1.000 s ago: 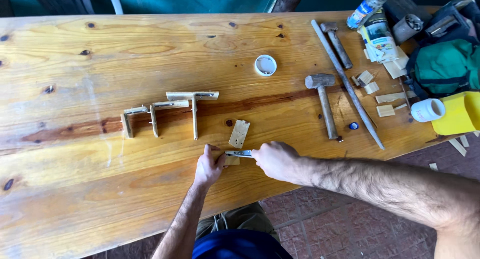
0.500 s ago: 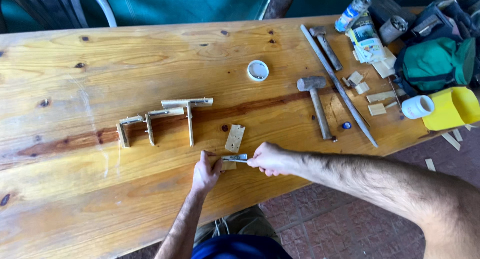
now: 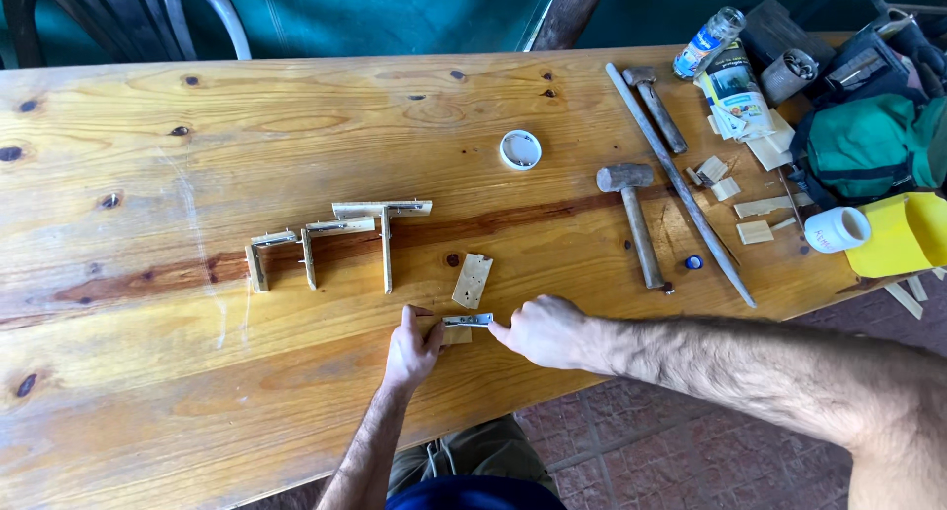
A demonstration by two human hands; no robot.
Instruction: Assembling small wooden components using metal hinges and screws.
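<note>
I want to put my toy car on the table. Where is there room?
The bare wooden table is free left of the left hand, and along the far edge above the three small wooden brackets. It is crowded at the right: steel hammers, wood scraps, a green bag and a yellow tub.
</note>
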